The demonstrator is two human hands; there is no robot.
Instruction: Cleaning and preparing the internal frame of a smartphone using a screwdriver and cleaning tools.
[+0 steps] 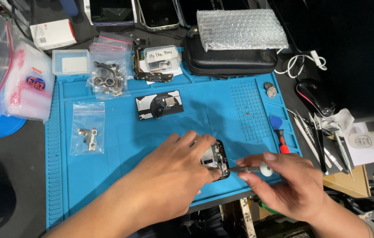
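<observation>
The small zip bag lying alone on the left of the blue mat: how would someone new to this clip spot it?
Start at the blue mat and go to its left part, left of the left hand. There lies a small zip bag, clear, holding one metal part. Unlike the fuller bags at the mat's top edge, it lies alone.

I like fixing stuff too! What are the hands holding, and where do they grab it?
The right hand pinches a small screwdriver near its round cap; the left hand steadies the opened phone from above.

left hand (176,169): palm down, fingers curled | right hand (286,180): fingers pinched, pointing left
</observation>
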